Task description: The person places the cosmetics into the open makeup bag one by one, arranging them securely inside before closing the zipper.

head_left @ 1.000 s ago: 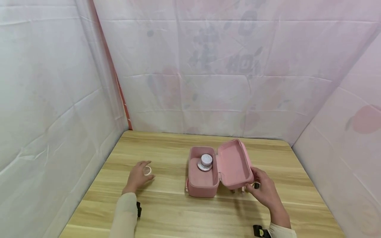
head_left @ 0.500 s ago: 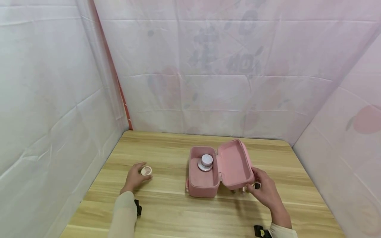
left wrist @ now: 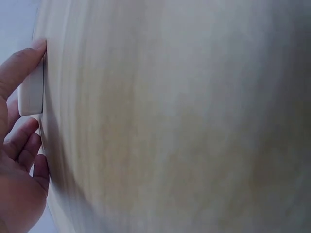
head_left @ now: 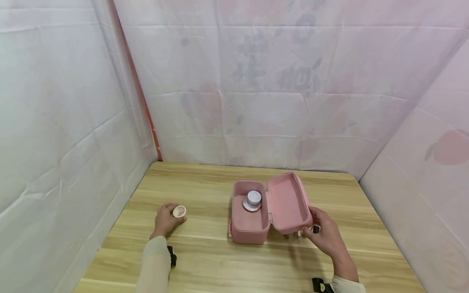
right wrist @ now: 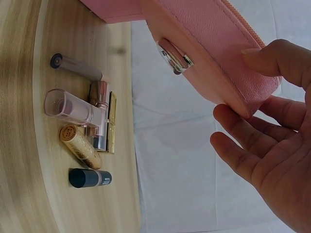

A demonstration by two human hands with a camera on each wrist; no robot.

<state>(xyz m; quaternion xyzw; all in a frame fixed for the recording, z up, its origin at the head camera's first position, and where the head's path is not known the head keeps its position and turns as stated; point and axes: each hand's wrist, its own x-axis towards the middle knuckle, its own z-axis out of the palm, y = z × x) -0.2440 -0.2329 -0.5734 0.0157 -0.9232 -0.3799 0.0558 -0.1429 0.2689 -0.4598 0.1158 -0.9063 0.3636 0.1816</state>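
Note:
On the left of the table, my left hand (head_left: 165,221) pinches a small round powder compact (head_left: 179,211) with a pale rim and a divided top. Its side (left wrist: 33,94) shows between thumb and fingers in the left wrist view, close to the table surface. My right hand (head_left: 327,235) grips the lid (head_left: 287,201) of a pink cosmetic case (head_left: 250,237), with the thumb on one side and fingers on the other. The lid leans open to the right. Inside the case, a silvery-white jar (head_left: 254,197) stands on a flat round disc (head_left: 247,206).
Behind the lid lie several cosmetics: a clear-capped tube (right wrist: 70,107), a gold lipstick (right wrist: 80,145), a black lipstick (right wrist: 90,177), a slim grey tube (right wrist: 75,66) and a gold-edged flat palette (right wrist: 112,124). Printed white cloth (head_left: 227,118) surrounds the wooden table (head_left: 205,264).
My left hand's fingers have drawn in around the compact, which has shifted slightly left and shows its top more fully. My right hand and the case lid stay in place.

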